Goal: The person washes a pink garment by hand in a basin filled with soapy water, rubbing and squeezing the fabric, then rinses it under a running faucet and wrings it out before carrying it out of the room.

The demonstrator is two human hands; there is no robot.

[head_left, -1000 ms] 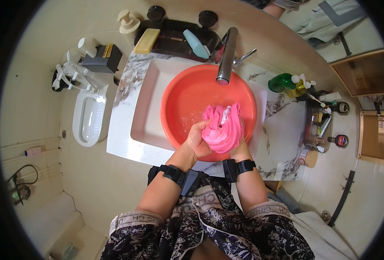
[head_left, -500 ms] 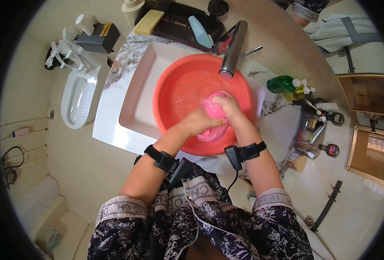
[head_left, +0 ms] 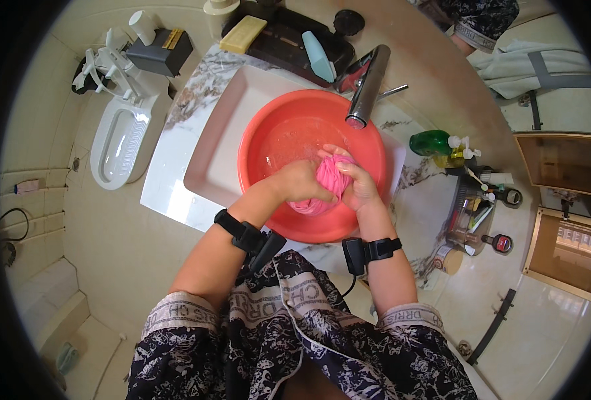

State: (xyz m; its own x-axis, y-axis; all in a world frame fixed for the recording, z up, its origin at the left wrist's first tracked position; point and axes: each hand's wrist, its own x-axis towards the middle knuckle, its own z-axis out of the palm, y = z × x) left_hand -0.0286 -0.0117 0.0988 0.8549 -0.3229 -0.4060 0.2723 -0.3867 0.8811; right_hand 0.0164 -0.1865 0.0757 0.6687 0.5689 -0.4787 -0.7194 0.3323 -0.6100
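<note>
A bunched, wet pink cloth (head_left: 333, 177) is held over an orange-red plastic basin (head_left: 259, 123). My left hand (head_left: 300, 181) closes round its left side, fingers wrapped over the folds. From the other side my right hand (head_left: 357, 183) grips it, thumb laid across the top and fingers partly behind it. The lower part of the cloth hangs into the basin. Shallow, slightly foamy water (head_left: 289, 141) shows on the basin's floor beyond my hands. The basin stands in a white rectangular sink (head_left: 209, 147). Black straps with small dark boxes sit on both my forearms.
A chrome faucet (head_left: 369, 87) leans over the basin's far right rim. Behind the sink, a black tray (head_left: 285, 43) bears a yellow soap bar (head_left: 243, 35) and a light-blue brush-like item (head_left: 319, 57). Right on the marble counter are a green bottle (head_left: 431, 143) and a toiletries holder (head_left: 467, 217).
My right hand has turned, so its thumb now lies over the cloth and its fingers show behind. The pink bundle looks more gathered and twisted. The whole view has shifted slightly.
</note>
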